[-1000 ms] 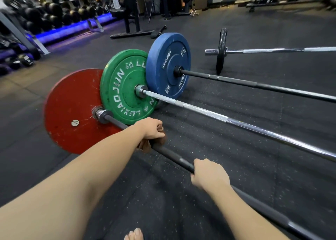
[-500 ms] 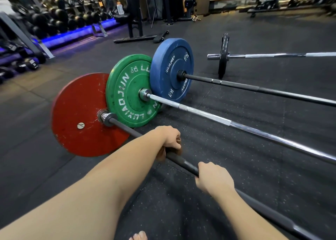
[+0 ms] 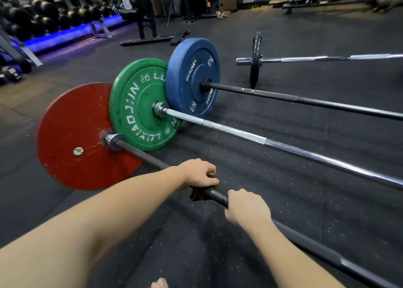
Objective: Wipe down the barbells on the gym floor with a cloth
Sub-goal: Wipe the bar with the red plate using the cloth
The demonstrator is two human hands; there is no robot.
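Fingers of the left hand curl round the brown cloth on the nearest barbell, which lies on the floor by the red plate; the right hand grips the bare shaft just beside it. Wiping this bar looks under way, and next I'd slide the cloth along. Most of the cloth is hidden.

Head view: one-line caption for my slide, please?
Left hand wraps a cloth around the black bar of the red-plate barbell; right hand holds it alongside.
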